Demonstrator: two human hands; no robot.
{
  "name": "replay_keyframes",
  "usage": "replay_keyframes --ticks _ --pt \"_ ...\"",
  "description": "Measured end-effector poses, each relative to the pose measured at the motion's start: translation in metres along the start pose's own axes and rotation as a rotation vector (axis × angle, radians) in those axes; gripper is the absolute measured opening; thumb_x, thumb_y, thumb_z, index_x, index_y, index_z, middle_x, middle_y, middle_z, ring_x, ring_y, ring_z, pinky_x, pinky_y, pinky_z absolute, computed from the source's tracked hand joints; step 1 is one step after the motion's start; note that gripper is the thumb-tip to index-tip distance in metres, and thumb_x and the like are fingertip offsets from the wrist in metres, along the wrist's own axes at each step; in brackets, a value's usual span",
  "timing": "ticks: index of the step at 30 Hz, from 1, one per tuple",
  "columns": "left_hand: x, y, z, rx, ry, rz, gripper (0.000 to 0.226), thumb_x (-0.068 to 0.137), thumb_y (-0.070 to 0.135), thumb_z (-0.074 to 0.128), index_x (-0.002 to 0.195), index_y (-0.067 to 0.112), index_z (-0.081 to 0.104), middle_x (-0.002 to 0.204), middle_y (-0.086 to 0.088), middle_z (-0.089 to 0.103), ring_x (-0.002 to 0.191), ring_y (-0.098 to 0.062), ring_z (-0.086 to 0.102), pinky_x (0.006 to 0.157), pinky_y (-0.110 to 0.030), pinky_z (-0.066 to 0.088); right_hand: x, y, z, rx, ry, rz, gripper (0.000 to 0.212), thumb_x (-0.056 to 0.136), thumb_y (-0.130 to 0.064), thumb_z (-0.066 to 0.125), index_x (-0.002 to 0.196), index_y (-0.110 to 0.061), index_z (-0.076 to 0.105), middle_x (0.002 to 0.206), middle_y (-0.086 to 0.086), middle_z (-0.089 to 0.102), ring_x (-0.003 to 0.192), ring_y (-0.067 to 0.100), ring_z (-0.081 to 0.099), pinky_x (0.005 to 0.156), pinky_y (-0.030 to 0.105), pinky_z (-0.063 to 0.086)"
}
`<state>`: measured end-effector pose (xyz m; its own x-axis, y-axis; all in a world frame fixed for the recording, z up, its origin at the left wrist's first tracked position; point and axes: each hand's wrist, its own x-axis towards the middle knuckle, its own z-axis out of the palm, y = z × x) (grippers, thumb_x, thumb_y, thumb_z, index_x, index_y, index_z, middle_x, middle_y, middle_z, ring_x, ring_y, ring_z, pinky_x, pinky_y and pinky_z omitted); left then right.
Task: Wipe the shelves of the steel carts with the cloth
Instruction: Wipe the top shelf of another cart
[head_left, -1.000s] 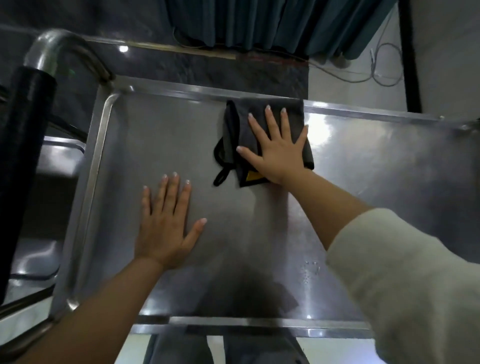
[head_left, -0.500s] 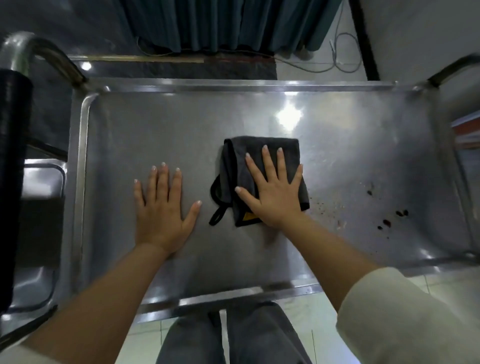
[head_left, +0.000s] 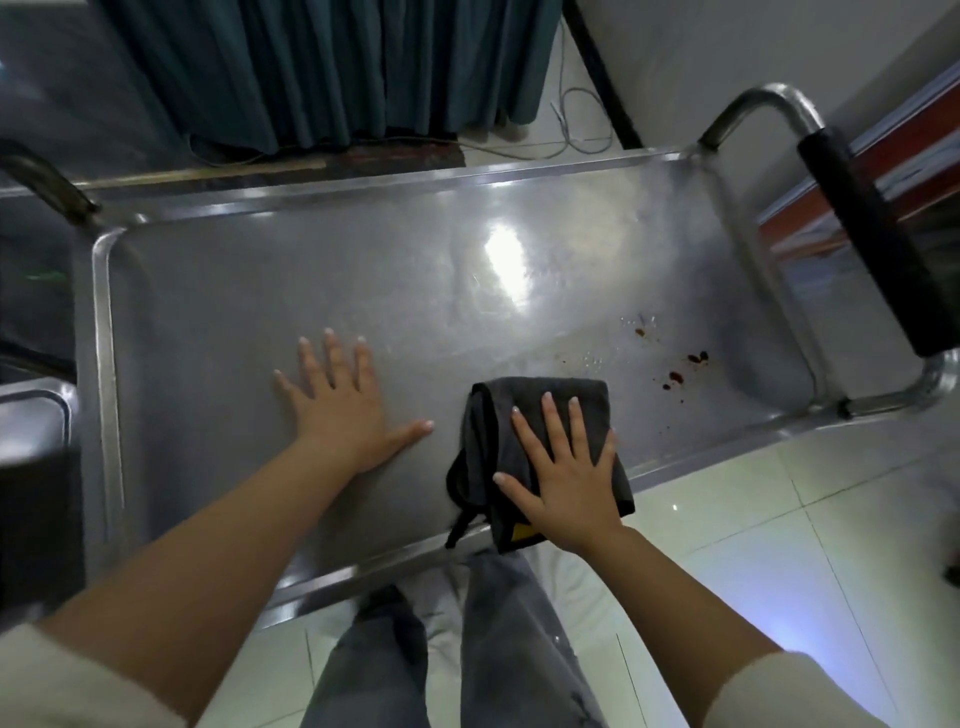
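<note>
The cart shelf (head_left: 311, 291) is brushed steel, smooth, glaring under the light, spotted with dark stains (head_left: 675, 371); the cloth (head_left: 540, 415) is dark, soft, matt fabric; the handle grip (head_left: 872, 244) is matt black; the floor tiles (head_left: 779, 519) are glossy

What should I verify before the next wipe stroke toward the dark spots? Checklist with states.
1. Cloth under right hand, fingers flat on it: ok.
2. Left hand flat on shelf, bracing, apart from cloth: ok.
3. Path from cloth to dark spots free of objects: ok.
4. Spots removed: not ok, they lie beyond the cloth toward the right end.
5. Cloth fully on shelf: not ok, its near corner and loop overhang the front rim.
6. Cloth damp enough: cannot tell.
</note>
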<state>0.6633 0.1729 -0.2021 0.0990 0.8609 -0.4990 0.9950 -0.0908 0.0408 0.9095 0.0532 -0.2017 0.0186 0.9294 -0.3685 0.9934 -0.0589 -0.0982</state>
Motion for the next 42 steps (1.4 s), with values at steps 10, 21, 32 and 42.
replay_keyframes --ticks 10,21,32,42 --pt "0.008 0.022 -0.02 -0.046 -0.176 -0.096 0.153 0.03 0.104 0.018 0.14 0.014 -0.039 0.151 -0.021 -0.035 0.138 -0.05 -0.027 0.108 -0.073 0.005 0.143 0.056 -0.053 0.024 0.026 -0.1 0.073 0.075 -0.085 0.001 0.138 -0.055 -0.024 0.156 -0.011 -0.026 0.141 0.018 -0.031 0.107 0.066 -0.016" --pt "0.062 0.145 -0.068 -0.129 -0.362 -0.094 0.164 0.032 0.095 0.06 0.13 0.023 -0.05 0.135 -0.02 -0.055 0.124 -0.055 -0.043 0.099 -0.08 -0.004 0.084 0.142 -0.038 -0.073 0.093 -0.274 0.072 0.09 -0.073 0.014 0.151 -0.039 -0.003 0.161 0.0 -0.011 0.147 0.027 -0.012 0.109 0.07 0.001" --pt "0.068 0.151 -0.061 -0.111 -0.397 -0.139 0.165 0.005 0.102 0.039 0.115 0.03 -0.06 0.12 -0.013 -0.068 0.117 -0.051 -0.051 0.097 -0.079 -0.01 0.189 0.159 -0.081 -0.078 0.041 -0.286 0.072 0.085 -0.076 0.011 0.148 -0.045 -0.007 0.159 -0.005 -0.019 0.143 0.021 -0.026 0.109 0.066 -0.011" --pt "0.067 0.151 -0.061 -0.111 -0.388 -0.14 0.163 0.002 0.103 0.034 0.117 0.034 -0.058 0.123 -0.007 -0.067 0.117 -0.046 -0.054 0.099 -0.076 -0.011 0.324 0.188 -0.136 0.077 0.049 -0.05 0.077 0.081 -0.081 0.018 0.147 -0.048 -0.004 0.16 -0.006 -0.015 0.144 0.025 -0.021 0.103 0.068 -0.017"
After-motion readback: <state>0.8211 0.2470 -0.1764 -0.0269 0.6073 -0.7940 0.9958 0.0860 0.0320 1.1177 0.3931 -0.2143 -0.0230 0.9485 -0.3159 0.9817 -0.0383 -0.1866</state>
